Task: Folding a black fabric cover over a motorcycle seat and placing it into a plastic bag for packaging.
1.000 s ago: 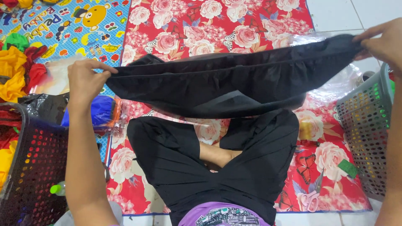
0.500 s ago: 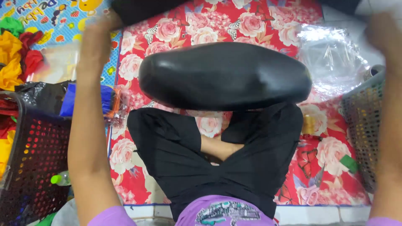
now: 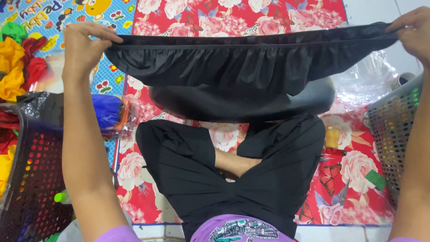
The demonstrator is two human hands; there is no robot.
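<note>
Stretched flat again after billowing half a second back: black ruffled cloth (image 3: 242, 62), held taut across 12 o'clock. At 9 o'clock, dark perforated basket (image 3: 31, 179) beside yellow and red fabric scraps (image 3: 18, 67). Left hand (image 3: 83, 49) pinched shut on left hem. Floral mat (image 3: 349, 179) open toward 5 o'clock, pink scissors (image 3: 333, 210) lying there. Right hand (image 3: 414, 31) gripping right hem above grey basket (image 3: 394, 130) at 3 o'clock.

A stretched black garment (image 3: 242, 67) hides the floral mat (image 3: 358, 166) behind it. The right hand (image 3: 414, 31) runs past the frame's edge, fingertips buried in fabric, like the left hand's (image 3: 83, 45). Both baskets, black (image 3: 31, 179) and grey (image 3: 394, 130), are cropped at the sides.
</note>
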